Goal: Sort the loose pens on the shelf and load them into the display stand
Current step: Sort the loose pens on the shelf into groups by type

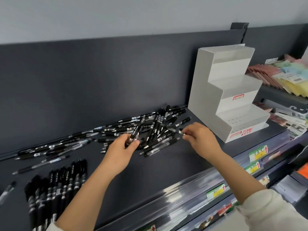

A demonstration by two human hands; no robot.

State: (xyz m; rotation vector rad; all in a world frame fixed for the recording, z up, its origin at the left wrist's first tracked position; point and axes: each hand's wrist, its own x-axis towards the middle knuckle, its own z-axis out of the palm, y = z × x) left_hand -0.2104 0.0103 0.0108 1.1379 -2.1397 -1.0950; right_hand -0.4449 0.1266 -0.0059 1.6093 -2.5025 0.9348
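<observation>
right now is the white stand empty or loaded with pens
Empty. The stand shows only bare tiers of holes; the pens lie heaped on the shelf beside it.

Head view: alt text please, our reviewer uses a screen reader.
A person's left hand grips a black pen while the right hand pinches another pen in a loose pile of pens on a dark shelf. A neat row of pens lies at left; a white stepped display stand with no pens stands at right.
</observation>
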